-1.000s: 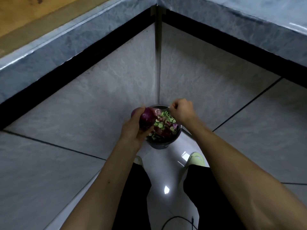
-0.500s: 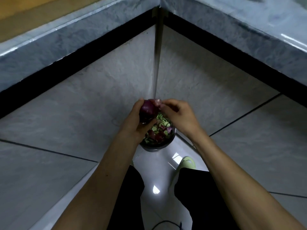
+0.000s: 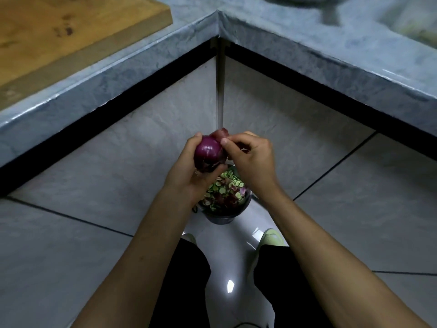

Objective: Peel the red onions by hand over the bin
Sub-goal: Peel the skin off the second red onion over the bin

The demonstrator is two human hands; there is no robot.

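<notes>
My left hand (image 3: 189, 171) grips a dark red onion (image 3: 209, 152) from below and behind, holding it above the floor. My right hand (image 3: 253, 159) pinches a loose flap of red skin (image 3: 221, 134) at the onion's top between thumb and fingertips. Directly beneath both hands stands a small dark bin (image 3: 224, 215), filled with green vegetable slices and red onion skins; its near-left rim is hidden by my left wrist.
A grey stone counter (image 3: 142, 58) wraps around the inner corner ahead, with a wooden cutting board (image 3: 59, 31) on its left part. Tiled cabinet fronts drop below it. My shoes (image 3: 272, 236) and dark trouser legs stand on the glossy floor just behind the bin.
My right hand has come back from over the bin to the onion and taken hold of skin at its top. Both hands and the onion sit higher above the bin.
</notes>
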